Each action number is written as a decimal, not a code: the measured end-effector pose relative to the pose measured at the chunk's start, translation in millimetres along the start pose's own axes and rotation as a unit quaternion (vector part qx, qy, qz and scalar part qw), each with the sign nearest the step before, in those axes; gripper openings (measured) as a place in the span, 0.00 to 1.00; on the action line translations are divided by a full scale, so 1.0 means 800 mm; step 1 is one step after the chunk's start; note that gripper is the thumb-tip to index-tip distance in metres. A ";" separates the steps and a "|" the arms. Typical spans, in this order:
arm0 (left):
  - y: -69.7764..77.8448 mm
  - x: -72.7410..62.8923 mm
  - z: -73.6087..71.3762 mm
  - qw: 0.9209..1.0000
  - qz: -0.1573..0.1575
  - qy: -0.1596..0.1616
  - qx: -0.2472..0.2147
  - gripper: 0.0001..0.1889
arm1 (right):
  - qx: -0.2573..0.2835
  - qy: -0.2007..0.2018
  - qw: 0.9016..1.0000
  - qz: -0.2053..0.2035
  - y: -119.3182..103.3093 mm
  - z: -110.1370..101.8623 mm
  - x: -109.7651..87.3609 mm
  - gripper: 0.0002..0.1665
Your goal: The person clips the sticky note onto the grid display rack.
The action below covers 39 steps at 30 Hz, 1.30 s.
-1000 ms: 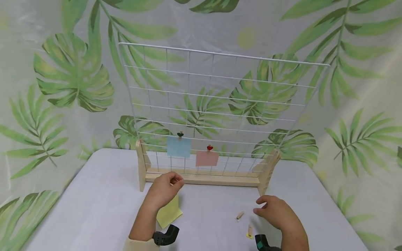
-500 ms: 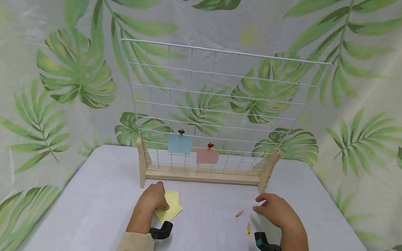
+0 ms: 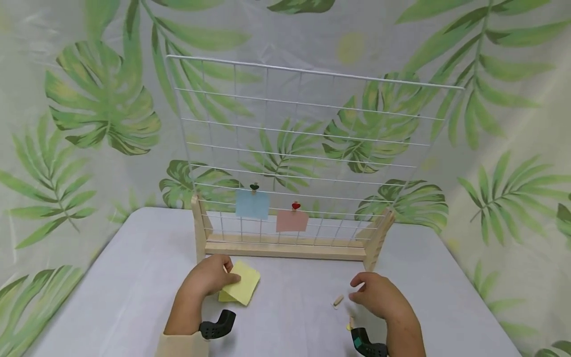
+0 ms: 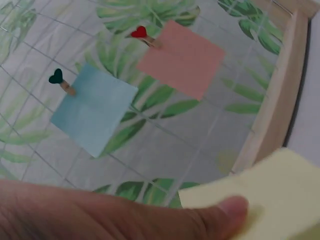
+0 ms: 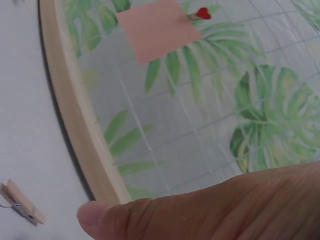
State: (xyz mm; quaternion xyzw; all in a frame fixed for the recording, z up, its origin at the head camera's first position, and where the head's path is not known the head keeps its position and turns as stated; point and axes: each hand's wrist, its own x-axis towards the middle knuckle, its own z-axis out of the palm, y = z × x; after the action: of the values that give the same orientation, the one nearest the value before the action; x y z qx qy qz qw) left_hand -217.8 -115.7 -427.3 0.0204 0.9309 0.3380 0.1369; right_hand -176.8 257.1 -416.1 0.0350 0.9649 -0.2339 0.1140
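Observation:
My left hand (image 3: 206, 276) pinches a yellow sticky note (image 3: 246, 285) at its left side, the thumb lying on its face in the left wrist view. More yellow paper (image 3: 226, 296) shows under its lower left corner. My right hand (image 3: 375, 297) hovers over the table with thumb and fingers apart and nothing between them. Beside its fingertips lies a small wooden clothespin (image 3: 338, 301), also seen in the right wrist view. Another clothespin (image 3: 351, 322) with a yellow piece at its end is partly hidden by the right wrist camera.
A white wire grid (image 3: 312, 104) stands upright in a wooden base (image 3: 285, 250) behind the hands. On it hang a blue note (image 3: 252, 206) under a dark green heart clothespin (image 3: 254, 187) and a pink note (image 3: 292, 222) under a red heart clothespin (image 3: 296, 205).
My left hand has come down from near the grid's base to the yellow paper and now pinches a note, lifted and turned. The right hand stays almost still.

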 end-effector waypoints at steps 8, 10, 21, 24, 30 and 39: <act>0.019 -0.007 0.001 0.993 0.038 -0.010 -0.114 0.14 | -0.006 -0.012 1.000 0.016 -0.012 0.018 0.007 0.12; 0.022 -0.008 0.002 0.992 0.041 -0.006 -0.120 0.14 | -0.006 -0.012 1.000 0.017 -0.011 0.020 0.007 0.12; 0.031 -0.009 0.007 0.988 0.069 -0.020 -0.133 0.11 | 0.013 -0.006 1.000 0.006 -0.013 0.032 0.009 0.08; 0.032 -0.009 0.008 0.987 0.080 -0.025 -0.139 0.12 | 0.011 -0.004 1.000 0.002 -0.017 0.037 0.009 0.09; 0.032 -0.007 0.010 0.983 0.102 -0.034 -0.151 0.08 | -0.025 0.019 0.999 -0.033 -0.020 0.050 0.014 0.15; 0.039 -0.008 0.014 0.975 0.119 -0.044 -0.183 0.08 | -0.031 0.038 0.998 -0.037 -0.023 0.060 0.019 0.17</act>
State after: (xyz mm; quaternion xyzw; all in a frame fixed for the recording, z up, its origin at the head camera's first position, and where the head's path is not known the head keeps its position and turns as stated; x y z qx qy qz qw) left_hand -210.5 -85.3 -414.4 0.1209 0.8374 0.5149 0.1383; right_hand -184.2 218.7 -452.9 0.0049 0.9759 -0.2069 0.0698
